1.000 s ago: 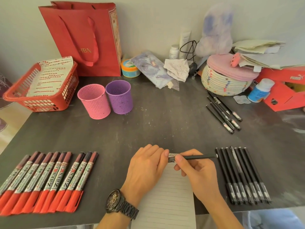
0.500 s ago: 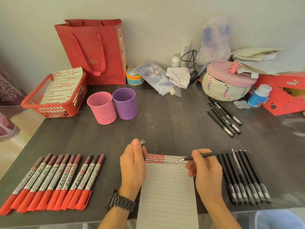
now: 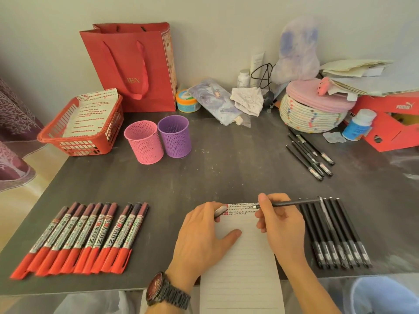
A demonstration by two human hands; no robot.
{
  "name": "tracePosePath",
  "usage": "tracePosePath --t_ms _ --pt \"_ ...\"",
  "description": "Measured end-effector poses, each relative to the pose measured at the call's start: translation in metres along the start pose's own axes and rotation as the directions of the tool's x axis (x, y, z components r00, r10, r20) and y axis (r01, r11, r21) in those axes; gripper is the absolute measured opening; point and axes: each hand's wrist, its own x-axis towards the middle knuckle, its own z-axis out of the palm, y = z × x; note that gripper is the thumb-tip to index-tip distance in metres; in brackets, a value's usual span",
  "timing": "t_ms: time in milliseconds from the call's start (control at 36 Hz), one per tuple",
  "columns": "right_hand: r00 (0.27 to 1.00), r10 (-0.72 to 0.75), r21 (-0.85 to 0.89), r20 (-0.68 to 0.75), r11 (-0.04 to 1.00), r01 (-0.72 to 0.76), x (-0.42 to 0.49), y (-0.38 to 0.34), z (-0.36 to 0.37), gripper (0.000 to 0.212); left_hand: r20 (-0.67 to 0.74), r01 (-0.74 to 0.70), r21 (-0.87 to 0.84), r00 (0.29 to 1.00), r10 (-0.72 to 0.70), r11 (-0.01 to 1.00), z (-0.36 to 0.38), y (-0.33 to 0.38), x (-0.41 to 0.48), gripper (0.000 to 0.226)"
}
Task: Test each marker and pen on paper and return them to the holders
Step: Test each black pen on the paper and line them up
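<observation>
The person's left hand (image 3: 204,236) and right hand (image 3: 281,227) are bare, and both forearms are uncovered as far as the near edge of the view. On the left wrist there is a dark wristwatch (image 3: 165,291) with a round case, a dark dial with reddish reflections and a bracelet of dark metal links. The marks on the dial are too small to read. Pale grey cloth (image 3: 90,302) shows at near left and light blue cloth (image 3: 381,295) at near right. It cannot be told whether these are clothes.
</observation>
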Motion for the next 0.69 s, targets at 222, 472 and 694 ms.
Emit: tracePosePath --t_ms 222,472,694 --pt "0.983 0.081 -0.019 0.163 0.997 -0.079 0.021 -0.007 -0.005 0.018 -0.002 0.008 0.018 1.000 -0.008 1.000 -0.001 -0.001 0.001 0.054" --pt "0.998 -0.004 -0.109 0.065 0.994 0.011 0.021 0.002 -0.003 0.028 -0.026 0.016 0.029 1.000 -0.015 0.999 -0.001 -0.002 0.001 0.054" --pt "0.999 -0.030 -0.165 0.010 0.986 0.031 0.021 0.013 -0.005 0.037 -0.024 0.022 0.018 0.999 -0.022 1.000 0.000 -0.003 0.001 0.054"
